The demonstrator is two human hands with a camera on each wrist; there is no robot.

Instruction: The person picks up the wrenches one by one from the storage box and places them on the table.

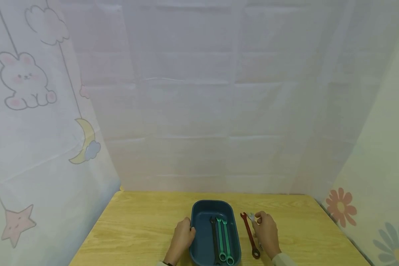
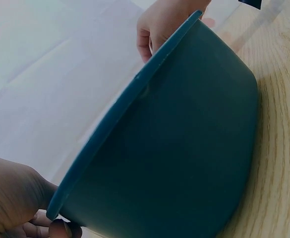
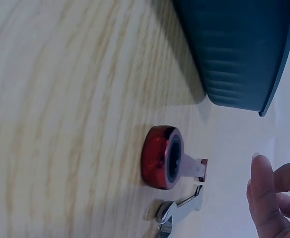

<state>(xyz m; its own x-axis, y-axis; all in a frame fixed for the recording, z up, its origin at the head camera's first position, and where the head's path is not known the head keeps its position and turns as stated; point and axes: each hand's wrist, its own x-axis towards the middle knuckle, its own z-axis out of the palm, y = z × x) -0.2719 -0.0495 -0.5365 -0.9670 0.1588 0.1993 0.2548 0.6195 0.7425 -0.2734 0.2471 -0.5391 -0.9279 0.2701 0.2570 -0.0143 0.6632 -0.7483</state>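
Note:
My left hand (image 1: 181, 237) grips the left rim of a dark blue plastic bin (image 1: 200, 238), with thumb and fingers pinching the edge in the left wrist view. Inside the bin lie a black wrench (image 1: 214, 236) and two green wrenches, one green wrench (image 1: 221, 238) beside the other green wrench (image 1: 227, 240). Right of the bin, a red wrench (image 1: 248, 229) lies on the table. Next to it is a silver wrench (image 3: 170, 214), partly covered by my right hand (image 1: 267, 232) in the head view. That hand hovers over it with loosely bent fingers, holding nothing.
The wooden table (image 1: 146, 212) extends on both sides of the bin. White fabric (image 1: 199, 111) hangs behind it, and printed sheets with a rabbit (image 1: 26, 79) and flowers (image 1: 341, 207) hang at the sides.

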